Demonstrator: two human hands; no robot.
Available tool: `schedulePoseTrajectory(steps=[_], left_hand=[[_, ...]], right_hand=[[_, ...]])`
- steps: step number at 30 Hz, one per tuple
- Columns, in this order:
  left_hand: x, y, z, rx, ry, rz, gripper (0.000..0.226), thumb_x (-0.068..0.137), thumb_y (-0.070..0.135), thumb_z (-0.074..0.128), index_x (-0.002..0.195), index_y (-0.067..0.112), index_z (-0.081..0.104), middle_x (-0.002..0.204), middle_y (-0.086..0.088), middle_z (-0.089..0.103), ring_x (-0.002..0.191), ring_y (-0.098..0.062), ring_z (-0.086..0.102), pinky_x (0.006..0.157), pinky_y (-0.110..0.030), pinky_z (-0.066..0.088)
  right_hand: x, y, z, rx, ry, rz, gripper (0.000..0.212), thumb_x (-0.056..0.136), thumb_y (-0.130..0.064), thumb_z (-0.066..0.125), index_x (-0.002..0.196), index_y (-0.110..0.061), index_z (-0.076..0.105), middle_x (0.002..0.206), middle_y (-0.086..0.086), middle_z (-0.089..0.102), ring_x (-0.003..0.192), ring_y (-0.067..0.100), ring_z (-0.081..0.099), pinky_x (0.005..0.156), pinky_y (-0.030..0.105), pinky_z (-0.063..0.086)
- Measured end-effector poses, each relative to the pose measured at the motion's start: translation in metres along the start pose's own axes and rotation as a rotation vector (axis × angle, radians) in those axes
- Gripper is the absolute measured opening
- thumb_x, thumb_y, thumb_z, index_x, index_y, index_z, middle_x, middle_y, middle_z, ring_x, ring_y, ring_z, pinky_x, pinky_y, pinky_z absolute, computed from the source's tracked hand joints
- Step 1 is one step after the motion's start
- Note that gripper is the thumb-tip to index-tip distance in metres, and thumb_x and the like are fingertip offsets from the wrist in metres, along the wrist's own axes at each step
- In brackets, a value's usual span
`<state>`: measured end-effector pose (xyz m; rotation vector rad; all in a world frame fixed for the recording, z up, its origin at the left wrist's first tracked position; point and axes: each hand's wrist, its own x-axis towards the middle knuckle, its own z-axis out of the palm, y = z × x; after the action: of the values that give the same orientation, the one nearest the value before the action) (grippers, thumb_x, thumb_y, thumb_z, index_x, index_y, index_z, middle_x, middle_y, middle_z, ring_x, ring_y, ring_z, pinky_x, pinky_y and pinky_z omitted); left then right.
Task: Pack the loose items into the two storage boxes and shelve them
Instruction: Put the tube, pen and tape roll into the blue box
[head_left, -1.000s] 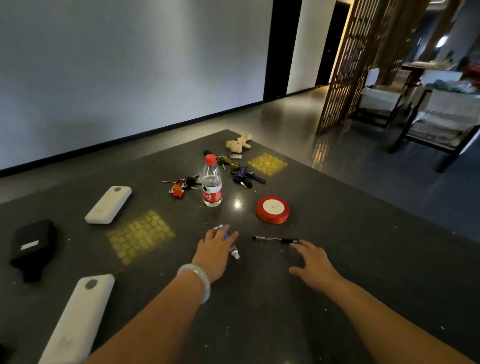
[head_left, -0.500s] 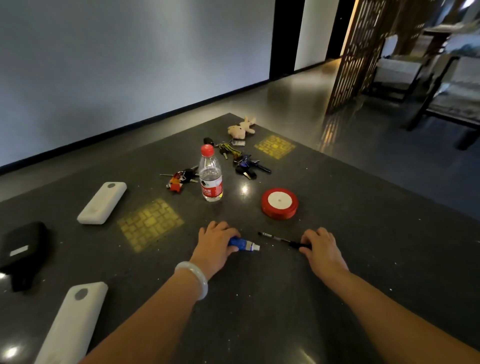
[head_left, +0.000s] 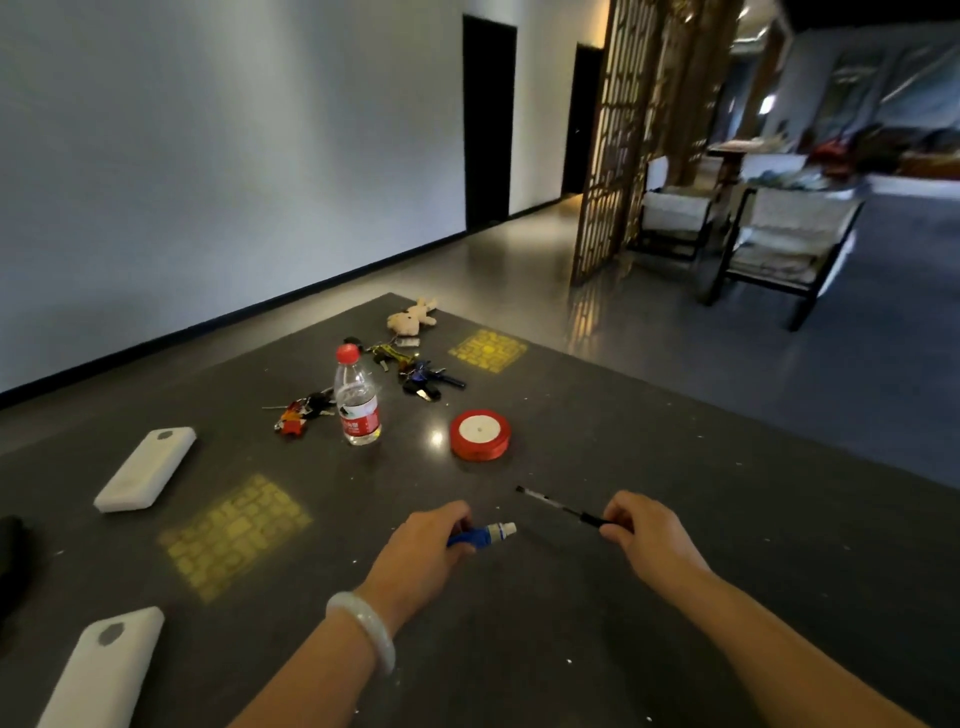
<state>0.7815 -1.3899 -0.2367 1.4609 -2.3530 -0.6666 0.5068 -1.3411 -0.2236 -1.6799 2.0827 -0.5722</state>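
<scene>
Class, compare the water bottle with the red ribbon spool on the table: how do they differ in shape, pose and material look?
The bottle stands upright and tall; the spool lies flat and low. The bottle is clear plastic with a red cap and label; the spool is a solid red ring with a white centre. The bottle is nearer the key bunches; the spool is nearer the pen. Both rest untouched on the dark table.

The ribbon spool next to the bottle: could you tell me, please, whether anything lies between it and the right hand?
Only the pen, which the right hand already pinches at its near end. Its shaft points toward the ribbon spool but stops short of it. The table between them is otherwise bare, and the bottle stands off to the left.
</scene>
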Motion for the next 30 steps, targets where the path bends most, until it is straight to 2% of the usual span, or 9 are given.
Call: schedulePoseTrajectory(steps=[2,7,11,14,19,24,30], left_hand=[[-0.005,0.024,0.002,0.019,0.008,0.066,0.017,0.089,0.027,0.066,0.094,0.035,0.051,0.094,0.015,0.061,0.084,-0.002,0.058,0.073,-0.017,0.042],[-0.017,0.101,0.019,0.017,-0.013,0.207,0.019,0.089,0.028,0.066,0.094,0.038,0.050,0.094,0.018,0.059,0.083,0.001,0.057,0.073,-0.014,0.041],[-0.028,0.183,0.051,-0.021,-0.052,0.298,0.018,0.090,0.028,0.065,0.097,0.038,0.051,0.095,0.017,0.059,0.083,0.001,0.057,0.071,-0.015,0.043],[-0.039,0.252,0.083,-0.024,-0.094,0.389,0.019,0.090,0.029,0.064,0.105,0.035,0.054,0.100,0.017,0.059,0.089,0.003,0.057,0.079,-0.016,0.047],[-0.067,0.353,0.128,-0.041,-0.171,0.525,0.023,0.090,0.028,0.063,0.109,0.036,0.053,0.107,0.017,0.059,0.099,0.004,0.057,0.090,-0.021,0.049],[-0.099,0.436,0.163,-0.071,-0.185,0.654,0.021,0.091,0.026,0.062,0.110,0.032,0.055,0.105,0.014,0.061,0.095,0.004,0.059,0.087,-0.019,0.051],[-0.132,0.499,0.204,-0.127,-0.194,0.730,0.016,0.092,0.024,0.060,0.105,0.033,0.057,0.096,0.018,0.061,0.090,0.011,0.058,0.075,-0.009,0.048]], right_hand=[[-0.019,0.010,-0.021,0.000,0.024,-0.002,0.009,0.090,-0.023,0.062,0.087,-0.029,0.056,0.093,-0.007,0.057,0.082,0.005,0.056,0.072,0.020,0.048],[-0.077,0.048,-0.075,-0.003,0.111,0.011,0.013,0.089,-0.024,0.063,0.086,-0.033,0.054,0.093,-0.010,0.057,0.085,0.003,0.056,0.079,0.024,0.051],[-0.136,0.095,-0.125,-0.018,0.197,0.048,0.016,0.088,-0.027,0.065,0.084,-0.036,0.053,0.092,-0.012,0.057,0.082,0.001,0.056,0.075,0.020,0.049],[-0.185,0.136,-0.163,-0.038,0.254,0.095,0.014,0.088,-0.027,0.064,0.087,-0.036,0.053,0.093,-0.013,0.057,0.082,-0.001,0.056,0.071,0.017,0.046],[-0.263,0.197,-0.218,-0.108,0.324,0.189,0.011,0.089,-0.027,0.063,0.093,-0.033,0.054,0.094,-0.013,0.055,0.086,0.000,0.054,0.079,0.020,0.047],[-0.334,0.255,-0.261,-0.120,0.394,0.277,0.009,0.089,-0.027,0.063,0.092,-0.031,0.055,0.092,-0.014,0.055,0.090,0.003,0.053,0.084,0.025,0.048],[-0.396,0.327,-0.289,-0.080,0.468,0.349,0.009,0.084,-0.027,0.070,0.083,-0.029,0.061,0.086,-0.011,0.058,0.085,0.008,0.054,0.078,0.030,0.049]])
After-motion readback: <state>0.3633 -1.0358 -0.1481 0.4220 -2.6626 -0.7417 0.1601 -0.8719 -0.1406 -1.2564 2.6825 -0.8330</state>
